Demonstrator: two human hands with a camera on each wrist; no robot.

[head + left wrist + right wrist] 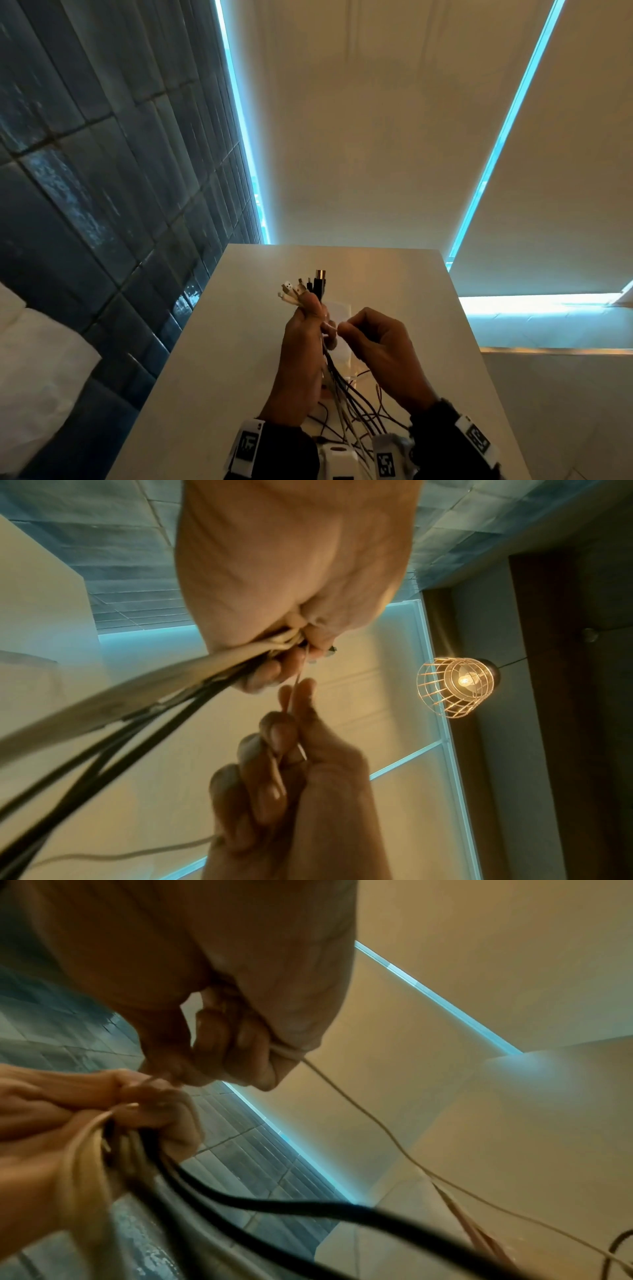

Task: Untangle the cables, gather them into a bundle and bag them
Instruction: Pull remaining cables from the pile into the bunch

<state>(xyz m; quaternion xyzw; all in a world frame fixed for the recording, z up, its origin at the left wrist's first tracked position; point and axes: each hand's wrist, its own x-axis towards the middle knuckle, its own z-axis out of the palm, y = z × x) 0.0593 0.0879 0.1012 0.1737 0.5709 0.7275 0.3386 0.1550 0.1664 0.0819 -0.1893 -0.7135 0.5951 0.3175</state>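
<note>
My left hand (313, 320) is raised above the white table (411, 308) and grips a bundle of black and white cables (339, 383). Their plug ends (305, 287) fan out above the fist, and the loose lengths hang down to the table. My right hand (344, 329) is just right of it, thumb and fingers pinching one thin pale cable (359, 1112) close to the bundle. In the left wrist view the thin cable (297, 681) runs from my left hand (301, 642) into the right hand's fingers (277, 729). A clear bag (340, 308) lies on the table behind the hands.
A dark tiled wall (102, 171) runs along the table's left side. Pale roller blinds (376, 137) hang behind the table, with a lit sill (534, 303) at the right. A wire-cage lamp (455, 687) glows in the left wrist view. White bedding (30, 370) lies at the far left.
</note>
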